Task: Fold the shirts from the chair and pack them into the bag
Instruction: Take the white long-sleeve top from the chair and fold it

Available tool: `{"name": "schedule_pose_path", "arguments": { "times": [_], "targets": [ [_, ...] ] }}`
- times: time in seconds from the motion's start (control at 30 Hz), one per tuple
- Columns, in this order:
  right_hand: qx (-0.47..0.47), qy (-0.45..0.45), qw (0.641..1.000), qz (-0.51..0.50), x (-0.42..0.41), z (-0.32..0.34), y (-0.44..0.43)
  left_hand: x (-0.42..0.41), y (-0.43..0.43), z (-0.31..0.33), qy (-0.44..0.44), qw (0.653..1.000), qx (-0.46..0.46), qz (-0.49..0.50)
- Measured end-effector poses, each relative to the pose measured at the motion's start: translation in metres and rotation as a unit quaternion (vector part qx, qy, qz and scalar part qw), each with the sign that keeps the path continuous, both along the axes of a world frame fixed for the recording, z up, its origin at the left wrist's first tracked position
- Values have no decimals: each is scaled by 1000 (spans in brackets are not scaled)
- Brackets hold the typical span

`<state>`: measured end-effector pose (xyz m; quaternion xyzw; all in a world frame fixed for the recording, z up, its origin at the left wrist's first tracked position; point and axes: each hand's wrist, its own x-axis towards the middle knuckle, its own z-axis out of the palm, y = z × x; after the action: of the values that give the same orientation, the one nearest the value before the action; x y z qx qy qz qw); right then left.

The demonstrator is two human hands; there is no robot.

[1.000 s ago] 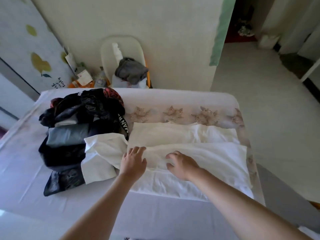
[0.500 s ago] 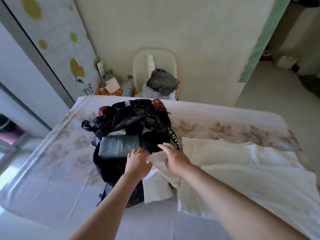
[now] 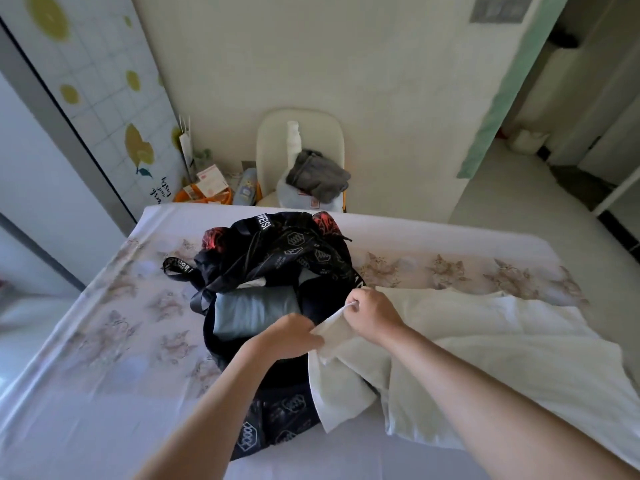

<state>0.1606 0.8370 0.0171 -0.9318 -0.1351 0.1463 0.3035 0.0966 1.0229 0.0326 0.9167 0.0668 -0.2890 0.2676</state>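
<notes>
A white shirt [image 3: 485, 351] lies partly folded on the bed at the right. Its left end is raised off the bed. My left hand [image 3: 291, 336] pinches the lower edge of that end, and my right hand [image 3: 372, 315] grips its upper corner. Both hands hover at the right rim of a black printed bag [image 3: 277, 271], which stands open on the bed. A folded grey-blue shirt [image 3: 254, 311] lies inside the bag. Beyond the bed stands a cream chair [image 3: 301, 140] with a dark grey garment [image 3: 318, 176] and a white one heaped on its seat.
The bed's floral sheet [image 3: 121, 323] stretches to the left and front of the bag. Boxes and an orange container [image 3: 204, 194] crowd the floor beside the chair. A wall rises behind it, and a doorway [image 3: 571, 150] opens at the right.
Both hands left the middle of the white shirt, moved left to its end by the bag and took hold of it. They now lift that end off the bed.
</notes>
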Motion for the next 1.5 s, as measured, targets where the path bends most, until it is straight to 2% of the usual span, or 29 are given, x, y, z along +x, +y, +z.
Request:
{"name": "schedule_pose_path", "arguments": {
  "times": [0.07, 0.13, 0.2, 0.27, 0.3, 0.4, 0.43, 0.53, 0.57, 0.6, 0.67, 0.73, 0.8, 0.87, 0.93, 1.0, 1.17, 1.23, 1.33, 1.43, 1.5],
  "targets": [
    [-10, -1, 1000, 13, -1, -3, 0, 4, 5, 4, 5, 998, -29, 61],
    [15, 24, 999, 20, -4, -4, -3, 8, 7, 10, 13, 984, -113, 134],
    [73, 37, 997, 2, -10, 2, -6, 15, 1, 24, 17, 975, -173, 140],
    [131, 24, 990, -55, -15, 12, -12, 25, -18, 38, 24, 967, -217, 131],
    [154, 47, 983, -85, -17, 20, -18, 33, -32, 42, 24, 964, -229, 134],
    [231, 246, 933, -128, -17, 38, -54, 51, -80, 56, 37, 953, -260, 149],
    [246, 275, 919, -137, -15, 40, -71, 55, -95, 58, 55, 945, -288, 145],
    [262, 280, 892, -240, -4, 37, -124, 61, -135, 62, 117, 896, -413, 117],
    [264, 280, 880, -279, 2, 34, -143, 63, -148, 60, 110, 891, -427, 113],
    [258, 283, 872, -306, 6, 31, -161, 65, -160, 56, 83, 899, -414, 112],
    [220, 278, 872, -337, 15, 22, -197, 68, -183, 42, -2, 939, -325, 114],
    [152, 229, 894, -354, 25, 9, -228, 68, -195, 18, -67, 971, -207, 95],
    [32, 175, 918, -354, 26, -6, -254, 58, -201, -9, -76, 990, -112, 38],
    [-56, 145, 930, -332, 20, -28, -272, 46, -207, -38, -69, 996, -37, -35],
    [-77, 151, 941, -292, 10, -52, -281, 34, -216, -63, -64, 995, -1, -73],
    [-92, 171, 943, -269, -2, -73, -284, 23, -229, -82, -52, 995, 15, -85],
    [-154, 174, 916, -328, -14, -99, -289, 13, -256, -105, -66, 994, 68, -62],
    [-156, 175, 922, -309, -10, -104, -292, 16, -259, -107, -61, 996, 66, -28],
    [-70, 169, 934, -308, 1, -101, -300, 20, -257, -101, -72, 995, 65, 4],
    [20, 156, 930, -332, 21, -84, -317, 20, -242, -95, -137, 988, 71, -13],
    [17, 146, 946, -289, 32, -72, -333, 15, -230, -90, -160, 983, 78, -38]
  ]
}}
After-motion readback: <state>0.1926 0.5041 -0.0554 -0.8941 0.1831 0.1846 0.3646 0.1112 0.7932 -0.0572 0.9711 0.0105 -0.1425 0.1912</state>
